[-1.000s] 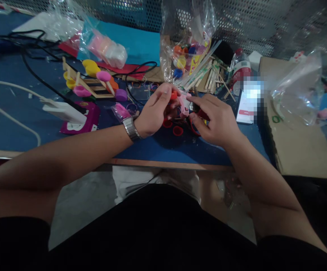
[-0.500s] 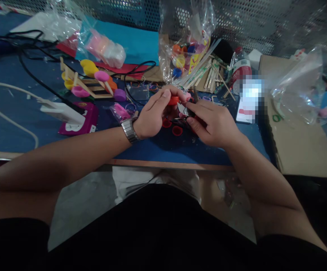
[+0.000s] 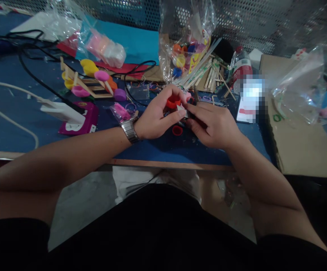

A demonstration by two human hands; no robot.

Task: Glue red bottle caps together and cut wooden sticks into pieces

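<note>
My left hand (image 3: 159, 114), with a metal watch (image 3: 130, 131) on its wrist, is curled with thumb and index finger pinched on a small white piece (image 3: 179, 109). A red plastic cup (image 3: 173, 101) shows in the gap between that thumb and index finger; I cannot tell if the hand touches it. My right hand (image 3: 212, 122) meets the left one, its fingers closed around something dark that they mostly hide. Just below the fingers, a small red cap (image 3: 177, 130) lies on the blue table (image 3: 163, 148). A pink bit (image 3: 186, 96) sits behind the fingertips.
To the left are a purple power socket (image 3: 91, 116) with a white plug and a wooden-stick model (image 3: 91, 87) with coloured pieces. Behind stand a clear bag (image 3: 169, 45), loose sticks (image 3: 212, 77) and a bottle (image 3: 241, 67). A lit phone (image 3: 246, 109) and cardboard (image 3: 301, 146) lie right.
My left thumb has swung down and right onto the white piece, away from the red cup it was resting against. The right hand has barely moved.
</note>
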